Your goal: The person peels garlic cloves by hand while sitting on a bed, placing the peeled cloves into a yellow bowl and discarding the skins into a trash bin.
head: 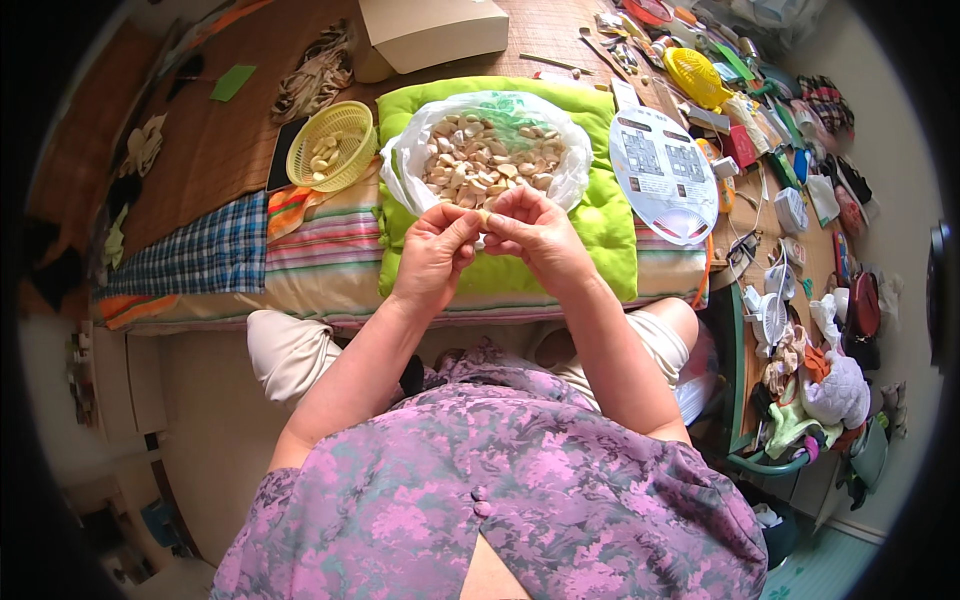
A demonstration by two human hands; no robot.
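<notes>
Both of my hands meet at the near rim of a white plastic bag [574,161] full of unpeeled garlic cloves [480,159]. A small pale garlic clove [484,218] is pinched between the fingertips of my left hand [442,251] and my right hand [538,236]. The bag rests on a lime-green cushion [615,262]. To its left, a yellow plastic basket [366,161] holds several peeled cloves [325,154].
A printed plastic hand fan [664,176] lies right of the bag. Behind the cushion stands a cardboard box [442,34]. A yellow strainer [694,75] and crowded small items fill the right side; a checkered cloth [195,251] lies left.
</notes>
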